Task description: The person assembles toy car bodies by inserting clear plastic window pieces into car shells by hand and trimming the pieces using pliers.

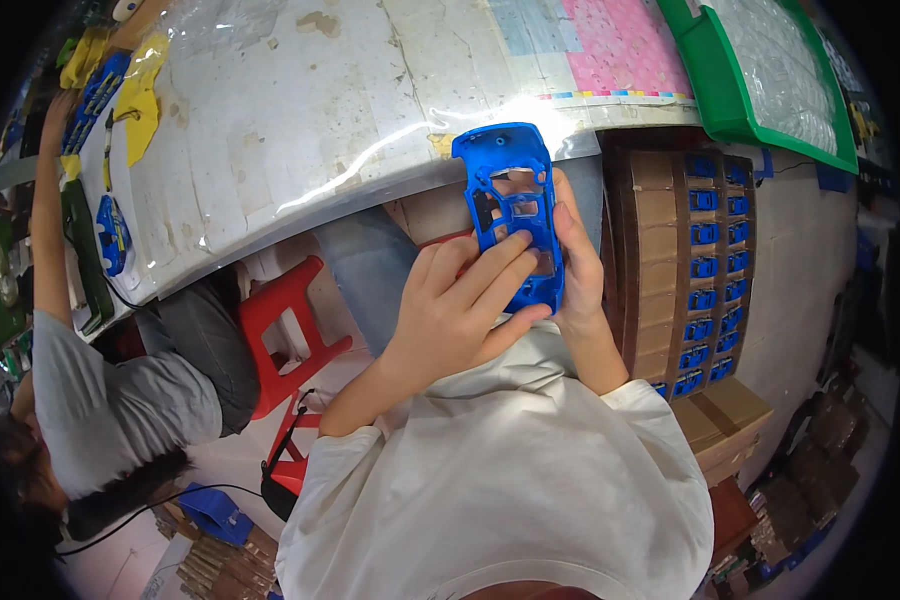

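A blue plastic toy car body shell (510,137) with window openings is held up in front of my chest, just off the table's near edge. Its long side runs roughly away from me. My right hand (578,250) grips it along the right side, thumb up the edge and the other fingers mostly hidden behind. Across the lower half lies my left hand (460,300), its fingertips pressed at the window openings and its thumb against the near end. The inside of the shell seems to face me, though I cannot tell surely.
The white worktable (300,110) spans ahead. A green bin (720,80) with clear plastic pieces stands far right. Beside me on the right is a divided cardboard box (655,270) holding several blue shells. A red stool (285,330) and a co-worker in a grey shirt (130,390) are left.
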`<state>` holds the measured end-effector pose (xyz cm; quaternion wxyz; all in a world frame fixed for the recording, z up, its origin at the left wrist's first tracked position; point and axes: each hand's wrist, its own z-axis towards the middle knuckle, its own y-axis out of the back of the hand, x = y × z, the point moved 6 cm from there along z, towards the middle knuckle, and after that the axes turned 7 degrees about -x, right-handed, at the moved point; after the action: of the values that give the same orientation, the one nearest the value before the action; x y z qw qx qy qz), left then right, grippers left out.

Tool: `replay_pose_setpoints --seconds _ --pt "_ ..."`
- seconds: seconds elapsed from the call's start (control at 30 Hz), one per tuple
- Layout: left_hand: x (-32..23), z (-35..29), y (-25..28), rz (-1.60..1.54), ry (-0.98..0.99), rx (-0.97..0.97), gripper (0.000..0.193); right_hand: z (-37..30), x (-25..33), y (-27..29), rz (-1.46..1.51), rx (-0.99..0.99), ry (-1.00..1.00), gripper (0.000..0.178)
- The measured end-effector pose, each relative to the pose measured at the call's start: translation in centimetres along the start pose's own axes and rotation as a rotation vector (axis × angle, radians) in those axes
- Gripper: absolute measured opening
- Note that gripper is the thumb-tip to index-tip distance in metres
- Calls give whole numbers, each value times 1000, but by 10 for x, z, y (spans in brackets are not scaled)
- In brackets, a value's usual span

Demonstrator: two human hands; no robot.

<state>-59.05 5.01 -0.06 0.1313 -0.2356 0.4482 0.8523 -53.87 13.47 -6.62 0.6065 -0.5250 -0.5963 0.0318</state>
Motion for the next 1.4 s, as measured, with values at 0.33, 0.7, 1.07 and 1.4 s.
replay_pose_setpoints --seconds 0.33,0.7,1.07,1.4 --pt "48 7 5 -451 537 -300 37 -6 -1 -12 24 57 -29 43" --pt "49 11 -10 -474 542 -257 13 -8 25 -28 -631 -42 269 20" --pt "48 8 -16 -464 575 -152 17 -2 26 -21 -824 -162 305 4" --pt "54 6 -24 -625 779 -95 17 -2 27 -18 -947 -180 331 5"
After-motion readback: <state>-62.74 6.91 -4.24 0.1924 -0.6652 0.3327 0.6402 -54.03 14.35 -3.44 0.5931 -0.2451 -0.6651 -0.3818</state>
